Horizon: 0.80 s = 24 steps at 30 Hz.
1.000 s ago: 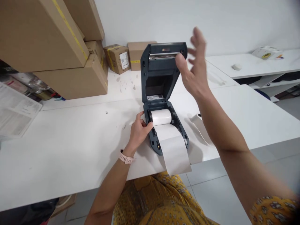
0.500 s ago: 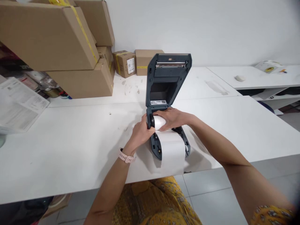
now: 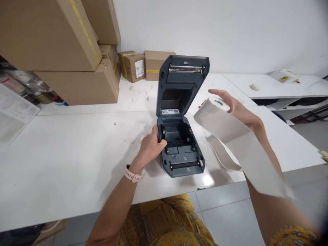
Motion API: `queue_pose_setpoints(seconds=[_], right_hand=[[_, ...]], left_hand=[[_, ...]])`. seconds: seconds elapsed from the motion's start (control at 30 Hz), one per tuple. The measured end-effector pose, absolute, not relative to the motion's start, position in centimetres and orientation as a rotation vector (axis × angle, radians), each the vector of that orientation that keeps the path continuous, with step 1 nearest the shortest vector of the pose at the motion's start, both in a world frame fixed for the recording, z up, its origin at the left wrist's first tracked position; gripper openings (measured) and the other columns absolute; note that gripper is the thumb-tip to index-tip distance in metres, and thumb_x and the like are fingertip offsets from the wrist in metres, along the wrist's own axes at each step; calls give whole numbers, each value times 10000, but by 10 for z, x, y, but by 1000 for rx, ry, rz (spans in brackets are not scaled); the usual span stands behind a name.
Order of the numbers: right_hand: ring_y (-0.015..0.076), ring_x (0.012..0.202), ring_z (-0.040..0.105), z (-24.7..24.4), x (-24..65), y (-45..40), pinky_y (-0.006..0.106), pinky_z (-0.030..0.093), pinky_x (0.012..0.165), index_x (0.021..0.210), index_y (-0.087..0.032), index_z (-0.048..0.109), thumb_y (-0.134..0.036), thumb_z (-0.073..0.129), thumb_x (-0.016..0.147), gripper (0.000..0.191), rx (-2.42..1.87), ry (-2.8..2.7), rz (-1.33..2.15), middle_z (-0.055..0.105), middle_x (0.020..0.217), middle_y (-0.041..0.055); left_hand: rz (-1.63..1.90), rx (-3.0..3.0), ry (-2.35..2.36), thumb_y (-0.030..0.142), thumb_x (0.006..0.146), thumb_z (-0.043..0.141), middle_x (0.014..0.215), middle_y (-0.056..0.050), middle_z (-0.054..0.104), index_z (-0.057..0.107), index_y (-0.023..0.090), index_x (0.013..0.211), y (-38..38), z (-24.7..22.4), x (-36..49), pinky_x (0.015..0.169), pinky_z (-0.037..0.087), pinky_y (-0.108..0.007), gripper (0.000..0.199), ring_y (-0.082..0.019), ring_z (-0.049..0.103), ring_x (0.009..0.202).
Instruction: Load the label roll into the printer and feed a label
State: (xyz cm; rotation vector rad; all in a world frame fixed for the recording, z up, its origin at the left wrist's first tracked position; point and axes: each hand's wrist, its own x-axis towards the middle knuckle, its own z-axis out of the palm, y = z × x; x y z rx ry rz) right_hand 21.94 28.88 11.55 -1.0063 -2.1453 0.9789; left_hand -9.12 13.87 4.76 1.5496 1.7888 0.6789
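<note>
A dark grey label printer point(image 3: 180, 160) stands on the white table with its lid point(image 3: 183, 82) raised. Between the two black roll holders its bay holds no roll. My left hand point(image 3: 151, 144) grips the printer's left side wall, thumb over the edge near the left holder. To the right of the printer, my right hand point(image 3: 241, 109) holds a roll of white label paper point(image 3: 208, 109) above the table. A long loose strip of the paper hangs from the roll toward my right forearm. A curled white paper strip point(image 3: 222, 155) lies on the table beneath.
Cardboard boxes point(image 3: 77, 87) are stacked at the back left, and two smaller ones point(image 3: 133, 66) stand behind the printer. Papers point(image 3: 15, 112) lie at the far left. At the back right are a white box point(image 3: 284, 76) and a small white object point(image 3: 255, 87). The table's front edge is close to me.
My right hand has lifted the paper roll out of the printer and carried it to the right, its loose strip trailing. My left hand stays at the printer's left side.
</note>
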Motion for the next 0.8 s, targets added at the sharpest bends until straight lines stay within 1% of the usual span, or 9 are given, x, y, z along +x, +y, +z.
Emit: queue_pose_setpoints(seconds=[0.07,0.2,0.33,0.4,0.5,0.6,0.67,0.73,0.8], right_hand=[[403,1379,590,97,223,303,494,603,1038,1510,-326,527,-485,921,668,943,-1088,-2133,923,480,1640,97],[368,1286,651,47,219,325,503,595,1039,1499,-264,499,-581,886,663,975,-1179,-2032,1064,612,1481,148],[389,1471,514,25,227,328,551,486,1174,1538,-294,485,-521,905,681,981,-1219,-2008,1168,520,1611,143],[352,1538,455,23,246,326,562,423,1232,1559,-358,469,-527,843,778,881,-1176,-1925,1287,515,1636,96],[318,1469,556,17,284,317,570,392,1257,1471,-357,566,-587,759,846,693,-1132,-1716,1333,636,1528,86],[341,1436,584,6,309,298,554,487,1173,1328,-312,666,-692,729,836,625,-1220,-1724,1332,663,1492,124],[348,1401,608,-1,310,282,504,568,1068,1327,-311,674,-682,753,827,628,-1247,-1851,1419,624,1537,123],[328,1199,723,-6,301,268,450,624,933,1303,-299,693,-619,818,789,618,-1224,-1944,1470,638,1514,114],[274,944,769,-11,290,260,426,636,828,1244,-263,716,-593,837,772,589,-1202,-1968,1455,723,1363,114]], left_hand=[[678,1542,1792,260,844,513,688,31,568,338,140,1612,139,48,-91,656,407,-326,798,-222,585,667],[662,1523,1813,266,846,517,686,32,569,310,112,1632,140,48,-91,654,399,-318,827,-213,575,669],[684,1500,1812,284,851,527,714,22,610,324,126,1630,139,46,-91,663,414,-317,820,-213,598,691],[708,1495,1781,297,857,530,741,15,642,322,152,1633,139,45,-92,665,427,-316,816,-216,622,704],[726,1500,1765,305,863,529,767,8,669,319,176,1635,139,43,-92,671,439,-318,810,-218,640,717],[734,1528,1783,300,859,523,716,24,638,348,172,1622,140,41,-93,667,431,-321,793,-213,618,684],[738,1538,1791,299,856,521,692,31,619,356,166,1620,141,41,-93,660,424,-321,793,-212,608,673],[734,1533,1794,306,853,524,695,29,621,349,156,1624,141,41,-92,656,421,-320,805,-213,608,679],[737,1519,1790,316,851,532,706,26,627,335,146,1631,141,41,-92,652,421,-318,821,-212,607,682]])
